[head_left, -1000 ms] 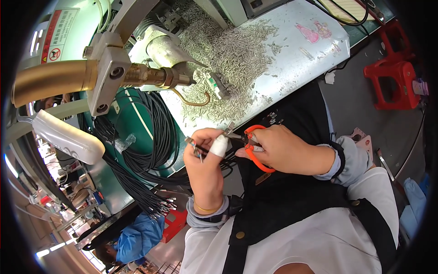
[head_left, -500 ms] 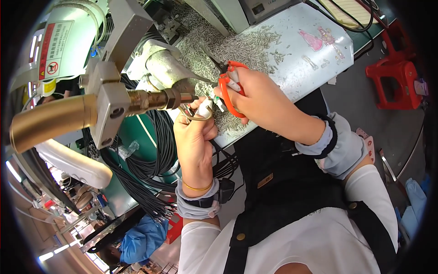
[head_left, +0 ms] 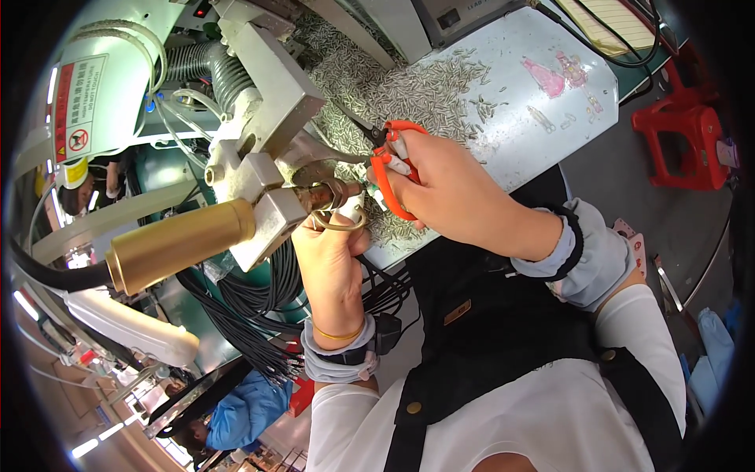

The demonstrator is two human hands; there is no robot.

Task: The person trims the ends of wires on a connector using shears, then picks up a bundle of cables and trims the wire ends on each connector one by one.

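My right hand (head_left: 452, 177) is wrapped round scissors with orange loop handles (head_left: 399, 206); their dark blades (head_left: 358, 122) point away to the upper left. White covers sit on some of its fingertips. My left hand (head_left: 330, 256) is closed, its thumb and fingers pinched beside the right fingertips. A small white and green piece shows between the two hands, too hidden to name. The tip of a brass-coloured cylinder tool (head_left: 185, 240) on a metal clamp comes right up to the left fingertips, and a curved metal-looking loop (head_left: 338, 224) lies across that thumb.
Many small silvery pins (head_left: 409, 90) cover the light metal plate (head_left: 566, 130) beyond my hands. Bundled black cables (head_left: 259, 295) lie left of my left forearm. A grey box (head_left: 464, 23) stands at the back, a red stool (head_left: 684, 141) at right. A person in blue (head_left: 248, 409) is at lower left.
The brass-coloured tool and its clamp have swung right and slightly down, closer to my fingertips. Both hands have stayed nearly in place, and the scissors remain in my right hand.
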